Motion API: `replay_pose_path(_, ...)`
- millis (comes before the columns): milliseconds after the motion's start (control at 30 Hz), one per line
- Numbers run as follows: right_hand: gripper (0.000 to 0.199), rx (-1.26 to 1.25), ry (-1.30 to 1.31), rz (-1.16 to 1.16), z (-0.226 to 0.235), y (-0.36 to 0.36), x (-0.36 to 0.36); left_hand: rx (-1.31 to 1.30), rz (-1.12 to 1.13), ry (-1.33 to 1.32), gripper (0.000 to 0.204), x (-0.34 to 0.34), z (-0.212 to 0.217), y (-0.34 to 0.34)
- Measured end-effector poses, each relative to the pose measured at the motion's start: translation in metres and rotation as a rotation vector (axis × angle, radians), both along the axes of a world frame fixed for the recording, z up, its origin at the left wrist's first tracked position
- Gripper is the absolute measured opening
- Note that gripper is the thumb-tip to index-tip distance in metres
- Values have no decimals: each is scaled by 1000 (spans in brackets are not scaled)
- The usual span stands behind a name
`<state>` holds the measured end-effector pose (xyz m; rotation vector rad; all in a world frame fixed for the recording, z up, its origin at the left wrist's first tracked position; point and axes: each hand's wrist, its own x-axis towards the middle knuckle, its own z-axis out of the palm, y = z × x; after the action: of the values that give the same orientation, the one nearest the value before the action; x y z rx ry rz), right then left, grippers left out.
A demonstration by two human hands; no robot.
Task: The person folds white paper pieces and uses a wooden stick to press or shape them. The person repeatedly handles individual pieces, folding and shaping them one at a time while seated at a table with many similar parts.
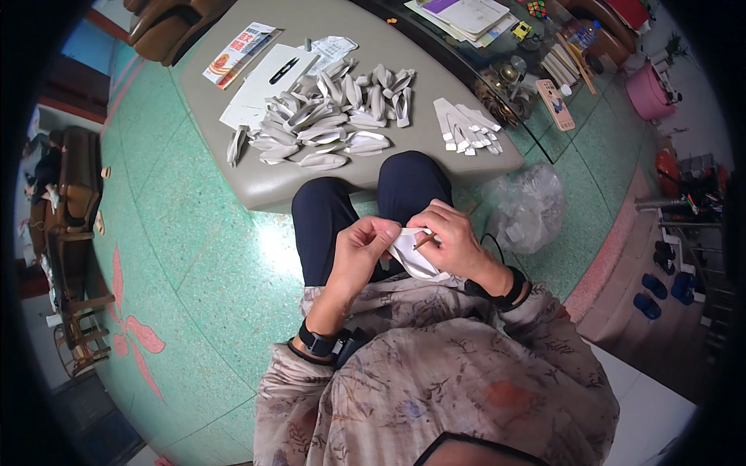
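With the grip of the left hand (364, 242) pinching the white paper (414, 254) above the lap (318, 248), and that of the right hand (452, 239) closed around a brown stick (423, 241) over the same paper, light, even pressure was advisable to spare the sides from creasing.

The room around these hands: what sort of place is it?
Most likely a living room in someone's home: a brown sofa stands at the left, a glass-topped table bears papers and a puzzle cube, and blue slippers lie at the right.
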<state>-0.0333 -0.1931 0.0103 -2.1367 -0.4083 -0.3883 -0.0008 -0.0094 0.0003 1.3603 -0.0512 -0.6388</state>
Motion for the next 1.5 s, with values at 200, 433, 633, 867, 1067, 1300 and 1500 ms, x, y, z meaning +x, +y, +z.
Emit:
replay_pose_path(200, 14, 44, -2, -72, -5, 9, 3, 18, 52, -52, 16, -4, -3, -10)
replay_pose_path(433, 11, 83, 143, -232, -10, 1, -3, 157, 162, -111, 17, 1, 5, -7)
replay_pose_path(633, 9, -50, -27, -29, -7, -10, 4, 139, 111, -84, 17, 2, -2, -7)
replay_pose_path(867, 12, -61, -1, -53, -8, 8, 7, 122, 117, -82, 15, -4, -1, -9)
replay_pose_path(1067, 18, -49, 1, -42, -1, -16, -1, 27, 41, -74, 13, 7, 6, 13)
replay_pose_path(1300, 21, -149, -176, 166, 9, -17, -4, 105, -265, -7, 12, 10, 22, 28)
replay_pose_path(1500, 25, -322, -263, 332, 29, -24, -15, 213, -462, -200, 10, 14, 39, 32)
